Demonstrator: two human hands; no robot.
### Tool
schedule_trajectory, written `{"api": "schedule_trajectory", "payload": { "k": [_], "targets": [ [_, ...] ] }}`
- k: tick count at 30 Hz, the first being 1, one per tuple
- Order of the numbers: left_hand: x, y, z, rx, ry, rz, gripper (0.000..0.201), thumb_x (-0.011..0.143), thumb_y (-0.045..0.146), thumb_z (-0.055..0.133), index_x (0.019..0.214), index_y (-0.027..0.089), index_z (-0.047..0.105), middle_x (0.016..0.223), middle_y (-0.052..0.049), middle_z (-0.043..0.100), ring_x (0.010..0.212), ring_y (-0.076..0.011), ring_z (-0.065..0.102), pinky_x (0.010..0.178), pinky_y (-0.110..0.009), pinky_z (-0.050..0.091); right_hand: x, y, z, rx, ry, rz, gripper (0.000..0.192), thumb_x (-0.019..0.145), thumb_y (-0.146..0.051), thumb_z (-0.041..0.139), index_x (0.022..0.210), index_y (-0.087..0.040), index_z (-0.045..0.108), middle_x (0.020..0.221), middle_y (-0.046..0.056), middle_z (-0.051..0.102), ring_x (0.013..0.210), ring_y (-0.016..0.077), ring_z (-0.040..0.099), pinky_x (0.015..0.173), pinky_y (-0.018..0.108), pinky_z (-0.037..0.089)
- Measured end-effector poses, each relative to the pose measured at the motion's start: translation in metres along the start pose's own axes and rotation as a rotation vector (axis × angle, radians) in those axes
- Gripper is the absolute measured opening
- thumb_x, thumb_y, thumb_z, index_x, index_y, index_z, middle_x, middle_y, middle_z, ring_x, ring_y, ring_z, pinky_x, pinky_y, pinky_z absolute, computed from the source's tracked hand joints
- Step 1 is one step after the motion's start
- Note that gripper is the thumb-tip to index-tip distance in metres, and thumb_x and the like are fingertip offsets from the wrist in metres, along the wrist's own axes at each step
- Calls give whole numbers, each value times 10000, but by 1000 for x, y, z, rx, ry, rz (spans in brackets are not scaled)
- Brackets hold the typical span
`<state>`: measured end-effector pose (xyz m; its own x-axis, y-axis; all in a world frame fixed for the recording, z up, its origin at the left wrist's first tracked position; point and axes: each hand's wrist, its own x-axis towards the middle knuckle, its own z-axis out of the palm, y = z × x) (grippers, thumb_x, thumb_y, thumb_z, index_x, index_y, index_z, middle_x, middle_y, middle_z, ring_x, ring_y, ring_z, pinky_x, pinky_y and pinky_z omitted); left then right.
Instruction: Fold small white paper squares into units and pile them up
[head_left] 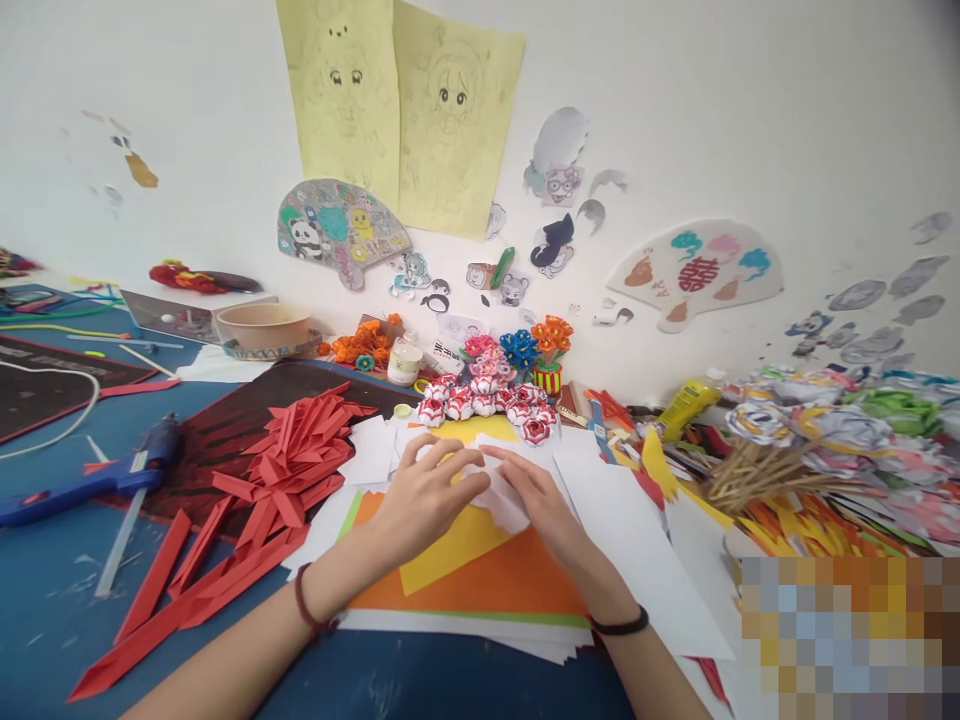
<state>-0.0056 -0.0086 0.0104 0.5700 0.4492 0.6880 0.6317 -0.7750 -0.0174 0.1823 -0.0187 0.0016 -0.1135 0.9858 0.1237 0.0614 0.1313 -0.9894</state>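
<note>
Left hand: the left hand (pixel 427 497) arches over the stack with its fingers bent and a little spread, the tips at the white paper; whether they pinch it I cannot tell.
Right hand: the right hand (pixel 541 503) leans in, fingers nearly straight and close together, tips near the left's; its grip is hidden too.
White paper: the white paper (pixel 508 508) lies between the hands, above the yellow sheet (pixel 450 555).
Stack edges: the yellow sheet sits askew on the orange sheet (pixel 517 582), whose front edge shows a green strip and white layers below.
Left side: folded red strips (pixel 292 475) reach the stack's left edge; the glue gun (pixel 142 465) stands farther out.
Right side: white sheets (pixel 645 545) spread right beside the right forearm.
Far side: red-and-white paper flowers (pixel 480 402) crowd the stack's back edge, before the wall (pixel 675 120).
Open room: bare blue worktop (pixel 420 680) shows between the forearms, nearest the person.
</note>
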Motion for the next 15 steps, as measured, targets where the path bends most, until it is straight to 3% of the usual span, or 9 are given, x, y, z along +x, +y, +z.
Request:
{"api": "schedule_trajectory", "payload": {
  "k": [2,5,8,11,15],
  "targets": [
    [4,0,-1,-112,-35,-137,167,885,204,484,878,257,643,965,-4,665,937,-195,522,906,-397,273,1,-2,-1,-47,-32,-58,392,904,-452,430,1187,-233,588,1080,64,638,948,197,586,844,326,440],
    [8,-1,-2,-291,-93,-348,149,873,273,500,831,226,635,822,-1,666,811,-177,534,824,-362,309,2,-6,-4,-36,29,-123,436,935,-475,316,1156,-229,601,1009,63,645,904,189,590,786,306,452],
    [9,0,0,-457,-124,-513,147,846,290,523,805,203,635,775,-1,664,743,-160,551,782,-323,337,2,-6,-6,-46,34,-128,360,898,-471,429,1040,-217,642,1010,61,645,861,190,594,694,272,457],
    [8,2,2,-660,-202,-576,172,834,316,521,840,191,639,729,0,651,686,-144,559,699,-270,375,1,-4,-4,-99,40,-102,266,816,-424,588,885,-178,663,880,55,663,734,172,586,611,248,441],
    [6,5,5,-847,-294,-581,233,852,315,451,799,172,626,705,1,626,645,-124,523,584,-222,359,0,-2,-1,-145,-54,-76,258,810,-399,589,810,-155,673,756,45,660,661,161,570,571,242,420]
  ]
}}
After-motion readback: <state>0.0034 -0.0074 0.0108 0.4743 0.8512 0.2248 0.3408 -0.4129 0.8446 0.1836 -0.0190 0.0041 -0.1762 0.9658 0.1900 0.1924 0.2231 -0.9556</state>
